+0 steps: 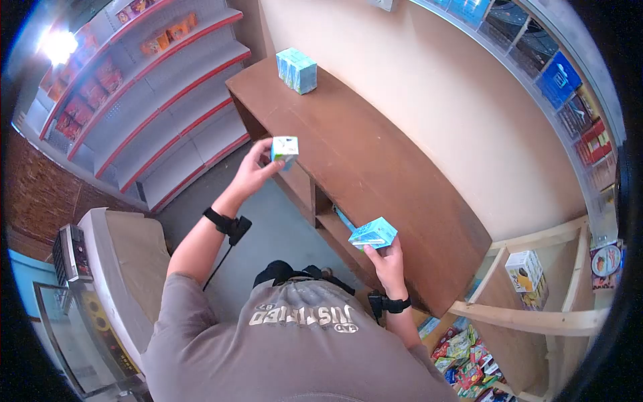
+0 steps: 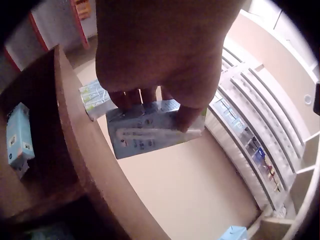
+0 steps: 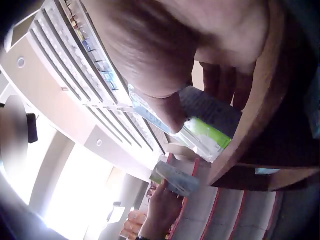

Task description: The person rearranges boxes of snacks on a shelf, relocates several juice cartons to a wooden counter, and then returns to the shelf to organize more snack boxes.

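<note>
My left hand (image 1: 257, 170) grips a small blue-and-white drink carton (image 1: 284, 149) over the near edge of the brown counter (image 1: 378, 151). In the left wrist view a wrapped straw (image 2: 150, 134) runs along the side of this carton. My right hand (image 1: 389, 265) holds a second light blue drink carton (image 1: 374, 233) between thumb and fingers, farther right along the same edge. Its straw and green-white end show in the right wrist view. On the counter's far left end stands a block of matching cartons (image 1: 297, 71), side by side.
Under the countertop, a light blue carton (image 2: 20, 137) sits in an open compartment. Red-edged shelves (image 1: 181, 94) with snack packets rise at the left. A wooden rack (image 1: 522, 321) holding boxes stands at the right, with colourful packets (image 1: 469, 358) below. A covered case (image 1: 127, 261) is behind left.
</note>
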### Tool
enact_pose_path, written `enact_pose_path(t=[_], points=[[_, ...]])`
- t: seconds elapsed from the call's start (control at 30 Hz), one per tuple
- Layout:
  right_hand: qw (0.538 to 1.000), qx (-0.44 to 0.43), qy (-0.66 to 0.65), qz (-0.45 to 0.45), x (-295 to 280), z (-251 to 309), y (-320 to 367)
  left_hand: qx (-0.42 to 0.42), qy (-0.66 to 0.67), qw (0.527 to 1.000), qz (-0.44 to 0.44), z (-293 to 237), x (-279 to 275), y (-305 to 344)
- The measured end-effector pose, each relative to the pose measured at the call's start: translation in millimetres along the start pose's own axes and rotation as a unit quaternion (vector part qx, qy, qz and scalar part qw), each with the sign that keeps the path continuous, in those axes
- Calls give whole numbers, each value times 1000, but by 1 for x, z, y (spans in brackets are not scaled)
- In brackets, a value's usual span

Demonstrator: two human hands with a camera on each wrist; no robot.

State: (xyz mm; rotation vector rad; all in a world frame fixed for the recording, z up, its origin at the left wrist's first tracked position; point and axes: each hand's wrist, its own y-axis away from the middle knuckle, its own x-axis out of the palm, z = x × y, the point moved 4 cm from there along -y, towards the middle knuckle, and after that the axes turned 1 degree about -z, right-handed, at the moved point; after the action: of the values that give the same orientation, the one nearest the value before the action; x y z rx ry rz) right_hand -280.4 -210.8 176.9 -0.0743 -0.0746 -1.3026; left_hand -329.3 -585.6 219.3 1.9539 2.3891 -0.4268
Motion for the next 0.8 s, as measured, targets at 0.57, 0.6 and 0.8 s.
enact_pose_path(t=[0.57,0.6,0.8], points=[[989,7,149,-22,132,-28,-174,-63,29,994,78,114,-132,-240],[986,0,168,-21,147,-29,-191,-47,12,994,95,123,-138,-251],[987,-8,158,-41,223,-47,-285,-65,8,986,152,156,-162,-297]])
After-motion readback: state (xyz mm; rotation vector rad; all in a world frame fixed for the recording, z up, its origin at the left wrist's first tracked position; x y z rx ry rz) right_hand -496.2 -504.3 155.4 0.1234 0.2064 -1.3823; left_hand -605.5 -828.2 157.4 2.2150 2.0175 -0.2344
